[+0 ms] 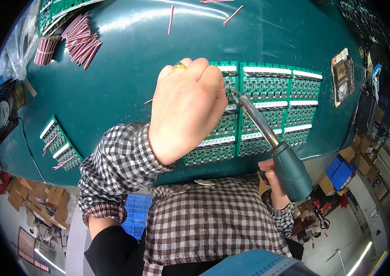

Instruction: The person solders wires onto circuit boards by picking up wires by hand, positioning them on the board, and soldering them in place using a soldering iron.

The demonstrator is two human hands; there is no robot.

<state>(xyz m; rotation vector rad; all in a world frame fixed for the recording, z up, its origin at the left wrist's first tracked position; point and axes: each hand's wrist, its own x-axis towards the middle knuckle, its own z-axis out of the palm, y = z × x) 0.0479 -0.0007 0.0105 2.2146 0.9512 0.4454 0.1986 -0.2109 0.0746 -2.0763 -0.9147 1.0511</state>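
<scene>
My left hand [188, 106], wearing a gold-coloured ring with a green stone, is closed over the left part of the green circuit boards [264, 87]. Its fingertips point down at a board, and whatever they pinch is hidden behind the hand. In my right hand [275, 186] is a soldering iron [291, 172] with a dark green handle. The iron's metal tip reaches the board right beside my left fingertips. Rows of white connectors run across the panels. A small wire end [148, 101] shows left of my left hand; whether it is held I cannot tell.
Bundled and loose red-and-white wires [81, 41] lie at the far left, with a few single wires [171, 19] at the back. A small board with wires [60, 143] lies left. A fan [2, 110] stands at the left edge, a worn metal tray [342, 78] at the right.
</scene>
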